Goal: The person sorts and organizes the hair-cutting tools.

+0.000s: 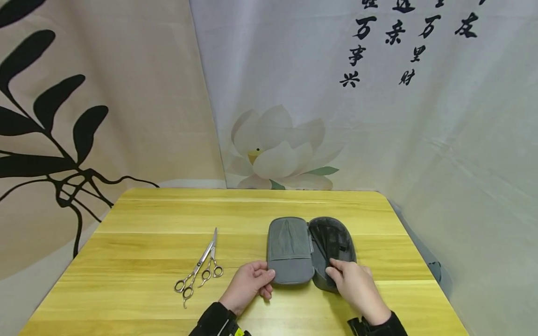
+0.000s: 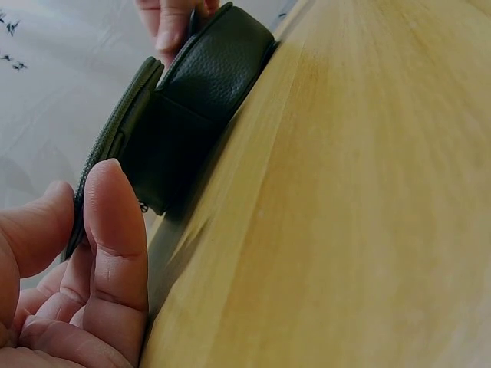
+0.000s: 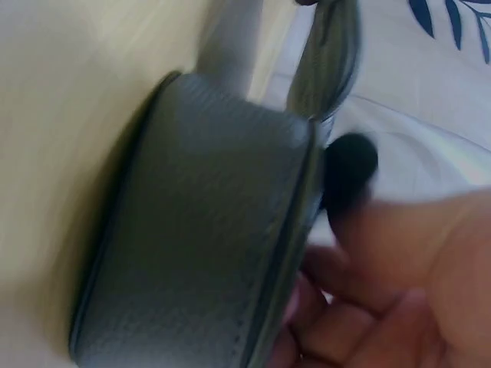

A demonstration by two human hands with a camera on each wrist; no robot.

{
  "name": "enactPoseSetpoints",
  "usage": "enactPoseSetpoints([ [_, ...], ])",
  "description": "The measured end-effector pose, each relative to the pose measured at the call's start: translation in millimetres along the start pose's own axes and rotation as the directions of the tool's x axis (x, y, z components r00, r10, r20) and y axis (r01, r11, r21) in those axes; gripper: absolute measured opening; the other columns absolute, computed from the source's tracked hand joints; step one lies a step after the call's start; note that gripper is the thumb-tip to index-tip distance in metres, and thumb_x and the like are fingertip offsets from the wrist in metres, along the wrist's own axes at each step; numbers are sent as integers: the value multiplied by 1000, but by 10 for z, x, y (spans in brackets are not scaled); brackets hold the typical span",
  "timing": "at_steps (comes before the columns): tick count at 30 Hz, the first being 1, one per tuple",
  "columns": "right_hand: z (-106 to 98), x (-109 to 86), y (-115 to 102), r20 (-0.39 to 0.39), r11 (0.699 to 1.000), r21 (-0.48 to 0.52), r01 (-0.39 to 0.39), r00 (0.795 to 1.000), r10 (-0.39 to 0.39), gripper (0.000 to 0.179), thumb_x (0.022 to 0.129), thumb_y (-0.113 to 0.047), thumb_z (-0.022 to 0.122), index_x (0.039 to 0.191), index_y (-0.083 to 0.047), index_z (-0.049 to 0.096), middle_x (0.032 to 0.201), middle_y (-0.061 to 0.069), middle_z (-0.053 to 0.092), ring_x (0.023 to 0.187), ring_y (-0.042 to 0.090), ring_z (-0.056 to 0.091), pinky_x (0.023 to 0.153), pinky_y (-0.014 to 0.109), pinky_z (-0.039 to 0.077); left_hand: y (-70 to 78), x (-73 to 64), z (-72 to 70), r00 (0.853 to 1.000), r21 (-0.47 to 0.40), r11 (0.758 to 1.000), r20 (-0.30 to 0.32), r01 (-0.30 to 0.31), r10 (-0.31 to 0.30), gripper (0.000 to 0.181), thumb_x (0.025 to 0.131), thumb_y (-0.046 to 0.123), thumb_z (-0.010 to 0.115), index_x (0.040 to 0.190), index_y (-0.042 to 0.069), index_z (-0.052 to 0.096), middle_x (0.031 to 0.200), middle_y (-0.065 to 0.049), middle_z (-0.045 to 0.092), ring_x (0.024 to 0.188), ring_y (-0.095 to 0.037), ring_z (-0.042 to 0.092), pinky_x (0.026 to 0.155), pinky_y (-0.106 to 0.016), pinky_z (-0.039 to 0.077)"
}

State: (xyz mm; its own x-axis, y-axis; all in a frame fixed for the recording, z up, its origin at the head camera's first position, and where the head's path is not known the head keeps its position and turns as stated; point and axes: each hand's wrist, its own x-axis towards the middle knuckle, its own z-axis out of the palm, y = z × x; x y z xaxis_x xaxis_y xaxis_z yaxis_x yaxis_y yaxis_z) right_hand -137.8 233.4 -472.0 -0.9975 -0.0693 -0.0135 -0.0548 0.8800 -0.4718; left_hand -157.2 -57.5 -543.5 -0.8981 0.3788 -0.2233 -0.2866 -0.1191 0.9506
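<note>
A grey zippered case [image 1: 290, 270] lies unfolded on the table, its pocketed lid half to the left and its deeper half to the right. My left hand [image 1: 251, 285] pinches the lid's lower left edge between thumb and fingers; the left wrist view shows that edge lifted off the wood. Over the deeper half, my right hand [image 1: 355, 284] pinches a long black object [image 1: 332, 240] that lies within it. Its dark rounded end [image 3: 351, 165] shows beside the thumb in the right wrist view; I cannot tell its kind.
Left of the case lie two pairs of metal scissors, a longer one [image 1: 199, 263] and a shorter one [image 1: 212, 261], tips pointing away. The wooden table [image 1: 126, 233] has rounded far corners. Printed cloth [image 1: 168, 93] hangs behind it and along the sides.
</note>
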Motion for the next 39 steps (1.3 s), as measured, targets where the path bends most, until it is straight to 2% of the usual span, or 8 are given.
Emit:
enactPoseSetpoints([
  [4,21,-29,6,11,999,-29,16,1000,-15,36,99,-27,77,132,-15,77,115,4,81,106,27,74,81,41,37,7,1,3,1000,7,1000,2,-1,1,53,105,15,69,143,-15,48,76,-1,68,59,-10,67,60,-25,61],
  [7,36,-57,8,-28,996,-71,52,998,-54,27,94,-27,82,121,-25,83,97,-8,73,91,12,65,78,36,35,10,0,2,1000,6,1000,4,-1,1,52,105,15,69,143,-15,49,76,-1,68,60,-10,67,60,-25,61],
  [11,47,-75,19,-54,982,-157,102,992,-111,21,91,-34,84,111,-30,85,84,-15,67,78,4,57,72,32,32,16,-4,3,1000,0,1000,6,4,-4,50,105,15,69,141,-14,50,76,-1,67,60,-10,67,60,-25,61],
  [20,-11,-63,95,62,995,-84,51,997,-46,36,96,-36,79,128,-20,80,86,-10,55,77,4,42,74,31,29,20,-13,12,1000,1,1000,-5,5,-5,51,105,15,70,141,-15,49,79,-4,68,60,-10,67,60,-25,61],
  [24,-25,-46,128,49,994,-86,64,997,-60,38,94,-25,82,128,-8,78,93,-4,53,84,9,40,75,28,34,28,-15,10,1000,9,1000,-10,0,0,52,105,15,70,141,-15,49,82,-5,69,60,-10,67,60,-24,61],
  [29,-33,-16,155,26,985,-123,123,992,-121,33,92,-17,84,120,0,80,91,-2,59,80,10,37,69,23,37,34,-14,4,1000,9,1000,-12,-7,7,50,104,16,71,139,-15,51,80,-4,69,60,-10,67,60,-24,62],
  [36,-180,-13,216,209,998,-22,64,976,-58,42,97,-7,76,138,-3,71,97,-1,55,82,12,43,69,24,37,19,-15,2,1000,0,1000,-18,-2,2,55,104,15,72,142,-16,48,83,-6,70,60,-10,68,60,-24,62],
  [39,-209,-2,230,239,998,-27,54,970,-46,48,94,-8,78,141,-6,69,105,-3,59,89,13,50,73,24,42,19,-14,6,1000,3,1000,-19,-2,2,55,104,15,72,142,-16,48,82,-6,70,60,-10,68,61,-24,62],
])
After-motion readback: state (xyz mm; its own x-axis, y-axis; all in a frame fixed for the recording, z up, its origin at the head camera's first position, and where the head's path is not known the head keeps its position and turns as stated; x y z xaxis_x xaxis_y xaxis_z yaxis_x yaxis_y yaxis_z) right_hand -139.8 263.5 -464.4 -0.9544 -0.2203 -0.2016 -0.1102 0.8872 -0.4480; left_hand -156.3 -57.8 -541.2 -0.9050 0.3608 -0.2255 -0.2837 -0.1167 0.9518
